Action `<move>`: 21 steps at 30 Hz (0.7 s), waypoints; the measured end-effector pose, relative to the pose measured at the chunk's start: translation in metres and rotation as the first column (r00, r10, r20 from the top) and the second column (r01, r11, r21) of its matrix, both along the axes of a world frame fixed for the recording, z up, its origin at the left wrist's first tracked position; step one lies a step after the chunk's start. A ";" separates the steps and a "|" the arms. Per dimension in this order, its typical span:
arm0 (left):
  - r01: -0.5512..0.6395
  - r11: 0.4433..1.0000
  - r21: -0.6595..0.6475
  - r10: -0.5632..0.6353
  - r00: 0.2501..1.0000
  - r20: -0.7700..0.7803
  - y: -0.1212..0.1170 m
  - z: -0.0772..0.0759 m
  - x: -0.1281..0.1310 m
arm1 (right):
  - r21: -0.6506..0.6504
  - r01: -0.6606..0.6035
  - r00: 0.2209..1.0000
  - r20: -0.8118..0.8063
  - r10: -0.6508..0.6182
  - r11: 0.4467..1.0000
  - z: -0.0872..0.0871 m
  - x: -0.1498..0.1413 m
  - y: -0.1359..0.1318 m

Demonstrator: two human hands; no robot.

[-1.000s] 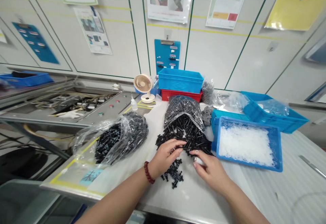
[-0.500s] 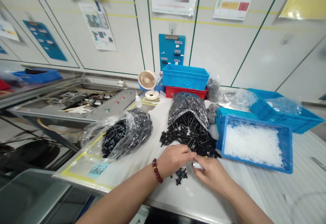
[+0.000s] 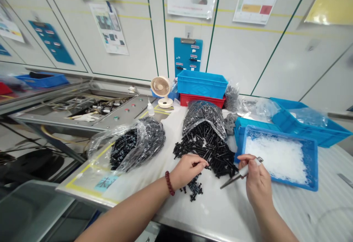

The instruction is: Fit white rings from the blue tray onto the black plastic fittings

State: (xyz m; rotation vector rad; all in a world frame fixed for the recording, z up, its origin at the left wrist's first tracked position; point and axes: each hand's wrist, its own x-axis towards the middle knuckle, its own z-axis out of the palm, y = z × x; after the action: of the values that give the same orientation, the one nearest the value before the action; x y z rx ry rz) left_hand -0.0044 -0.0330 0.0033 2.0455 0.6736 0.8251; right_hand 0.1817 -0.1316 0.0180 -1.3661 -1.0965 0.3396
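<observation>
Tweezer stage, by the look of it: right hand pinches steel tweezers in a narrow hold, tips just beside the black plastic fittings. Left hand curls at that pile's edge, can't tell if it's holding any. Next move calls for getting those tips onto a fitting.

Metal tool partly hidden (right hand)

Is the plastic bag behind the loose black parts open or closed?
Open: the clear bag gapes toward the person, and black plastic parts spill from it onto the white table.
</observation>
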 end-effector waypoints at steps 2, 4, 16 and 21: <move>-0.001 1.000 -0.016 0.001 1.000 -0.015 0.000 0.001 0.000 | 0.040 -0.020 0.999 -0.040 0.022 0.999 -0.005 -0.001 -0.001; -0.008 1.000 -0.023 0.007 0.999 -0.032 0.001 0.000 0.000 | 0.099 -0.062 0.996 -0.053 0.067 0.993 -0.009 -0.002 -0.002; 0.014 0.984 -0.180 -0.017 1.000 -0.015 0.003 -0.003 -0.002 | 0.174 -0.145 0.969 0.223 0.104 0.974 0.001 -0.005 -0.001; 0.023 0.999 -0.046 -0.024 1.000 -0.019 0.003 0.000 -0.003 | 0.199 -0.145 0.959 0.271 0.088 0.969 -0.001 -0.005 -0.001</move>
State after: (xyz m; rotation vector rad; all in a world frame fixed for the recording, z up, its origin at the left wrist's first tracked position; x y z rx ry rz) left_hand -0.0073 -0.0305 0.0030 2.0187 0.6725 0.7706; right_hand 0.1767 -0.1325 0.0173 -1.1749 -1.3946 0.1212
